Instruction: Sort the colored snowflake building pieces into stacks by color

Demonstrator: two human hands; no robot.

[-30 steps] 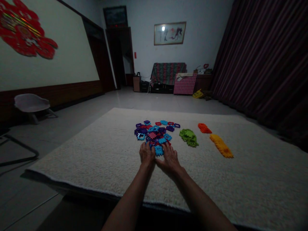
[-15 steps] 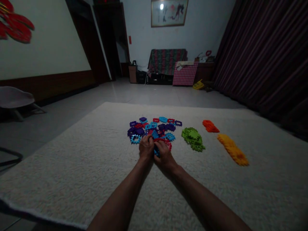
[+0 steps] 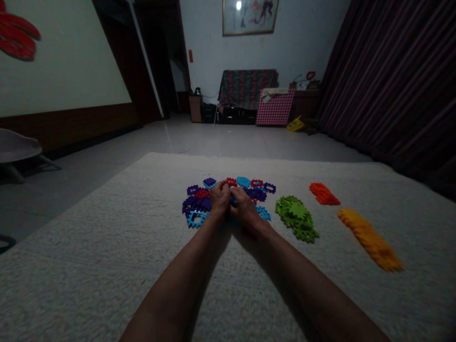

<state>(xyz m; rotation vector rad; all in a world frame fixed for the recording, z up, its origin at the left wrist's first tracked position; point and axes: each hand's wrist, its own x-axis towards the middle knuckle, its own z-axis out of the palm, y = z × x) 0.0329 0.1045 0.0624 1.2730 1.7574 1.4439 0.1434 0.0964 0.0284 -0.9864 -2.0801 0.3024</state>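
Observation:
A pile of blue, purple and red toothed plastic tiles [image 3: 199, 202] lies on a cream rug [image 3: 107, 247]. Both hands rest over the middle of that pile, side by side and touching. My left hand [image 3: 219, 198] has its fingers curled down among the tiles. My right hand [image 3: 243, 205] is also curled, with a blue tile showing between the two hands. What each set of fingers grips is hidden in the dim light. To the right lie a heap of green tiles [image 3: 297, 218], a small orange-red heap [image 3: 323, 194] and a longer yellow-orange heap [image 3: 370, 240].
Grey tiled floor surrounds the rug. A pale chair [image 3: 16, 152] stands at the left wall. At the far wall sit a covered cabinet [image 3: 245, 90], a checked cloth [image 3: 275, 109] and a dark doorway. Dark striped curtains [image 3: 399, 85] run along the right.
Both hands have moved forward from the near edge of the mixed pile to its middle and curled shut. The view has come closer and lower over the rug.

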